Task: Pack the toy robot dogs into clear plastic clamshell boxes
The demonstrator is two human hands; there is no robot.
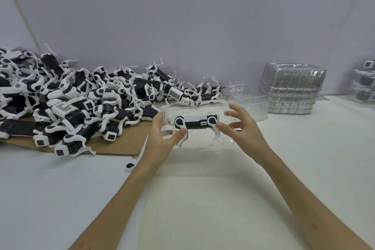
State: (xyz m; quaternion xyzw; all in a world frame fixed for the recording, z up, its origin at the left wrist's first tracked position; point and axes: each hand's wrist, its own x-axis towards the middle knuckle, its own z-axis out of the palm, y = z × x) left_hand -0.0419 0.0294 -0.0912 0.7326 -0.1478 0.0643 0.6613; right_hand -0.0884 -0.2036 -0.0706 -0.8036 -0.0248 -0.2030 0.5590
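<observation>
A clear plastic clamshell box [197,144] is held just above the white table at the centre. Inside it lies a black-and-white toy robot dog [195,123] on its side, legs pointing toward me. My left hand [162,138] grips the box's left end, thumb on top and fingers curled round the edge. My right hand [241,128] holds the right end, thumb pressing near the dog's right hip joint, fingers spread over the lid. A large pile of loose toy robot dogs [67,99] covers the left side.
The pile lies on a flat sheet of brown cardboard [113,148]. Stacked empty clamshells [292,89] stand at the back right, with loose clear ones [245,99] beside them. Packed boxes [363,85] sit at the far right edge. A small black part [129,165] lies on the table.
</observation>
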